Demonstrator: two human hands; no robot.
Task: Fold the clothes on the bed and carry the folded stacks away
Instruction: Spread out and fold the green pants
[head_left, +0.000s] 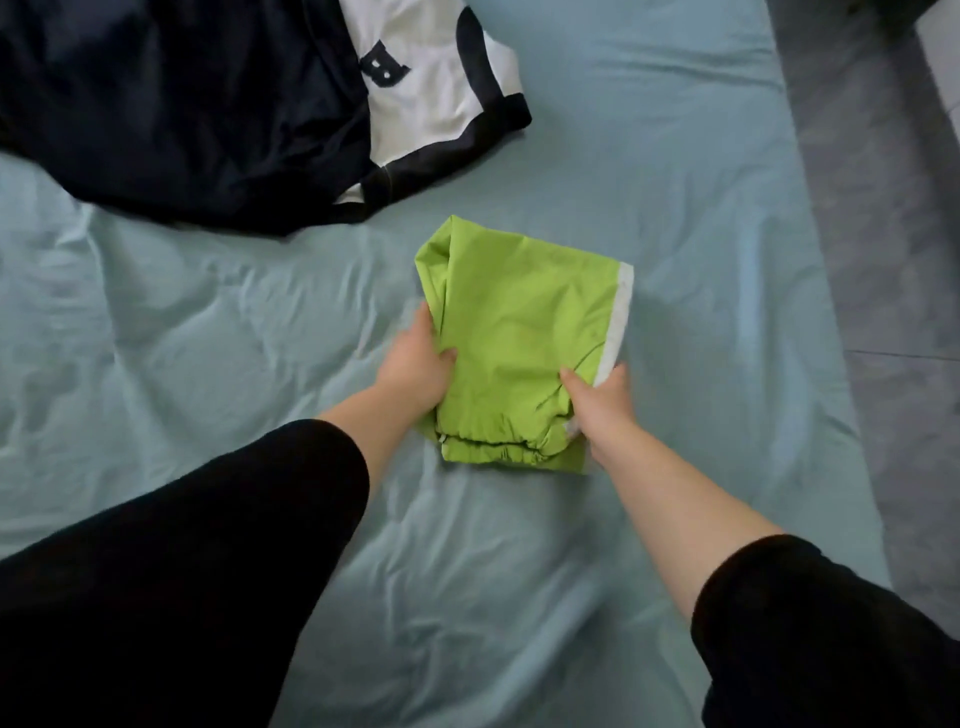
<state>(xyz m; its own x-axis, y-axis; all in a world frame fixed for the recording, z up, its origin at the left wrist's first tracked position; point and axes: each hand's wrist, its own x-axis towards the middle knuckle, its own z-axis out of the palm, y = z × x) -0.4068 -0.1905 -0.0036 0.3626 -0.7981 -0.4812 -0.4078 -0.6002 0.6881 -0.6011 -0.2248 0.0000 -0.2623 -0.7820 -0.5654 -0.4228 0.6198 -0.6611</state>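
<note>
- Folded lime-green garment (519, 338) sits pretty much dead centre of the frame, lying on the bed (675, 182), which has a pale blue-green sheet that's wrinkled all over.
- It's folded into a compact, roughly rectangular bundle. There's a white band down its right edge, and a gathered, elastic-looking hem shows along the near edge, with a layer or two stacked under it.
- Left hand (415, 364) grips the garment's left edge, thumb lying on top of the green fabric and the fingers tucked around the side where I can't see them.
- Right hand (602, 400) has the near right corner, thumb pressed on top right beside the white band, the rest of the fingers curled under or behind the fabric.
- So both hands are clamped on the same bundle, one on each side.
- Can't tell if the bundle is lifted at all or just resting flat on the sheet.
- Both arms wear black sleeves pushed up, forearms bare, coming in from the bottom of the frame.
- Upper left of the frame: a dark navy and white garment (234, 104) lies loose and unfolded, with a dark letter "B" on its white panel. It's well apart from the green one.
- Far right strip of the frame is grey floor (893, 260) past the edge of the bed.
</note>
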